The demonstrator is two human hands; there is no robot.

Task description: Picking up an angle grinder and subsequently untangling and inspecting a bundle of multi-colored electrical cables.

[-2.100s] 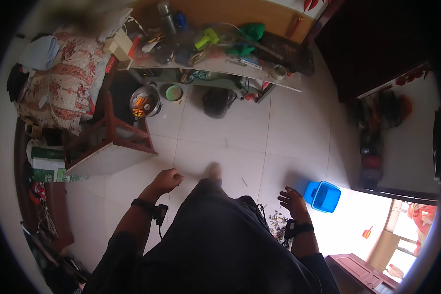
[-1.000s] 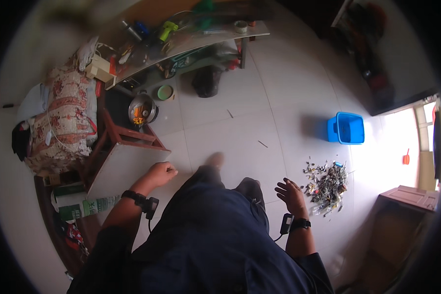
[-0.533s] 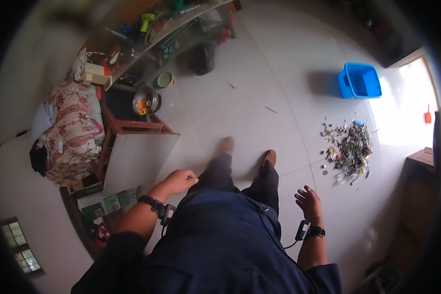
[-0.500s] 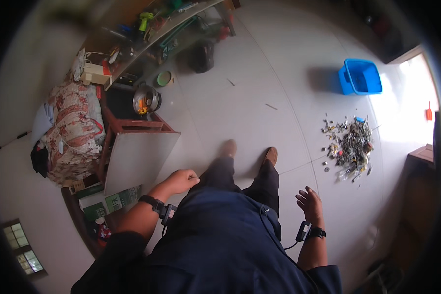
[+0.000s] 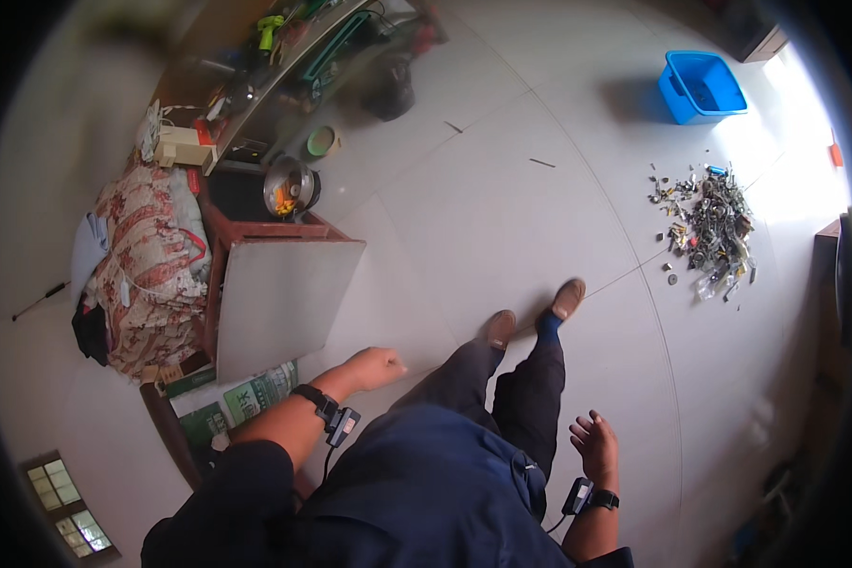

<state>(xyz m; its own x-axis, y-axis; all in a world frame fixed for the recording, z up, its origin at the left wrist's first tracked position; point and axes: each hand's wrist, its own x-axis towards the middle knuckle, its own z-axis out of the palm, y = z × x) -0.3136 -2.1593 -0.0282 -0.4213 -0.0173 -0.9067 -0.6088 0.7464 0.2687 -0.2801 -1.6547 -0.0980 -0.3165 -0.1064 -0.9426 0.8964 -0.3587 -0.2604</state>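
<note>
My left hand [image 5: 378,367] hangs to the left of my legs with its fingers curled in; nothing shows in it. On the right side, my right hand [image 5: 596,445] hangs with its fingers apart and holds nothing. Both wrists wear a black strap with a small box and a cable. Neither hand touches anything. Closest to my left hand is a red-brown wooden stand with a grey panel [image 5: 289,303]. Ahead on the right, a heap of small metal parts [image 5: 719,227] lies loose on the floor, with a blue plastic basin [image 5: 705,90] beyond it.
A metal pot [image 5: 291,186] sits on the stand at the left. Behind it are a cluttered workbench [image 5: 256,118], a green bowl [image 5: 320,141] and a dark bag [image 5: 390,95]. A flower-patterned cloth [image 5: 151,275] covers something at far left. Two thin strips [image 5: 542,163] lie on the tiled floor.
My feet have shifted to the right on the floor. The heap and basin now appear higher and further right in view. My left hand has moved slightly right and down; both hands keep their shape.
</note>
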